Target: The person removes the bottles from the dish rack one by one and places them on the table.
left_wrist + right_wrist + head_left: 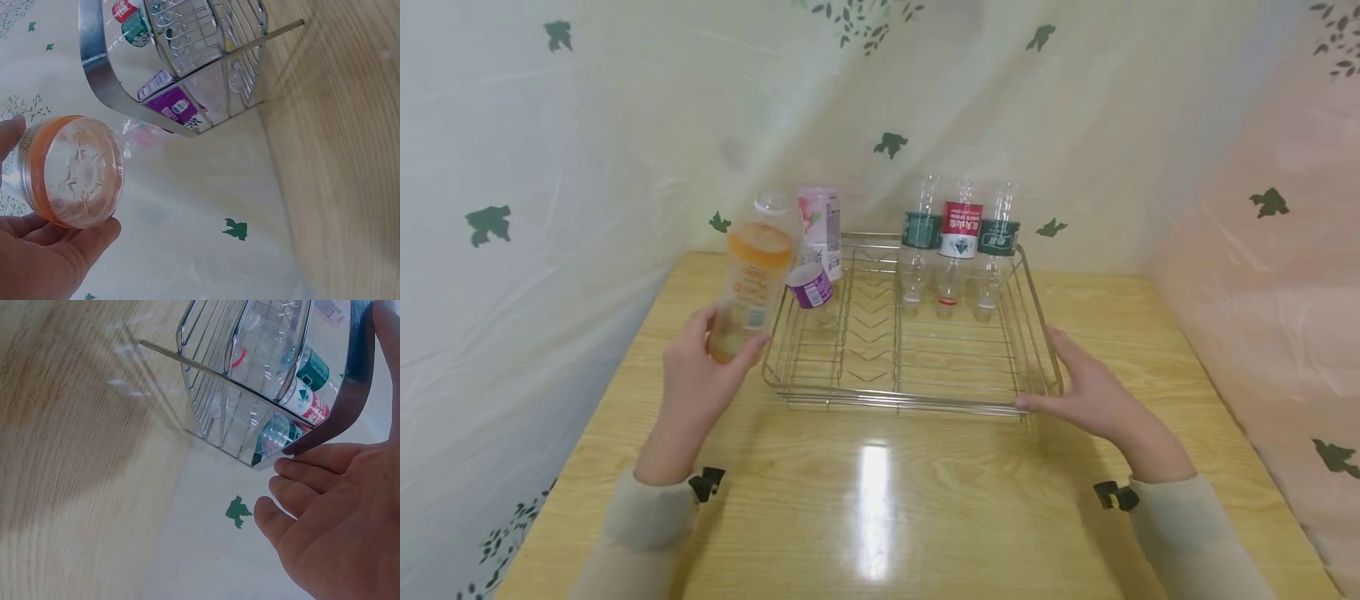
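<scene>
My left hand (pixel 696 367) grips a clear plastic bottle (pixel 748 287) with an orange band, tilted beside the left side of a wire rack (pixel 895 400). In the left wrist view the bottle's clear ribbed base (pixel 84 172) faces the camera, with thumb and fingers on opposite sides. My right hand (pixel 1090 392) rests at the rack's front right corner. Its thumb touches the front rim, and its fingers (pixel 300 494) lie extended along the outside of the right side.
Three upside-down bottles stand in the rack's back right: a green-labelled one (pixel 921 231), a red-and-white one (pixel 961 229) and another green-labelled one (pixel 998 237). A pink container (pixel 822 225) and a purple-labelled bottle (pixel 811 287) stand at its left. A patterned sheet (pixel 700 125) hangs behind the wooden table (pixel 970 500).
</scene>
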Demonstrator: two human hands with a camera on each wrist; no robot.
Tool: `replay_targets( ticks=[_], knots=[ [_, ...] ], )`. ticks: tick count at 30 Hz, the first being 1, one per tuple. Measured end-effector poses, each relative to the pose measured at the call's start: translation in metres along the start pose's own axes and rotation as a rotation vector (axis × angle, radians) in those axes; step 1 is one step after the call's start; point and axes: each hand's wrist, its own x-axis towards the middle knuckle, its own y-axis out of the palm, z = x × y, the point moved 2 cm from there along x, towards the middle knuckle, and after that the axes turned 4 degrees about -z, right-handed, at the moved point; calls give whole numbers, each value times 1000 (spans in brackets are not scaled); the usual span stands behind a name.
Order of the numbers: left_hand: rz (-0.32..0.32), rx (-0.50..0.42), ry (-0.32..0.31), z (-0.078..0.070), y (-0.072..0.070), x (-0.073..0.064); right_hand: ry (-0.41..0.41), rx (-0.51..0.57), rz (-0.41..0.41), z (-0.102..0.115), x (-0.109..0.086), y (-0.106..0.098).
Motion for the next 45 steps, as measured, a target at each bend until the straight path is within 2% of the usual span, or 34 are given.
replay_targets(
  ticks=[5, 13, 22, 33, 40, 45],
  knots=[
    [-13, -14, -75, 9, 1, 1, 1, -15, 5, 0, -1, -1],
    [-12, -15, -133, 23, 2, 3, -5, -25, 7, 2, -1, -3],
    [15, -30, -306, 34, 3, 2, 5, -16, 10, 1, 0, -2],
    [37, -24, -436, 43, 3, 0, 9, -31, 9, 1, 1, -1],
    [48, -52, -494, 53, 5, -1, 11, -32, 7, -1, 1, 0],
    [46, -53, -503, 60, 7, -1, 5, -31, 4, -2, 1, 1]
  ],
)
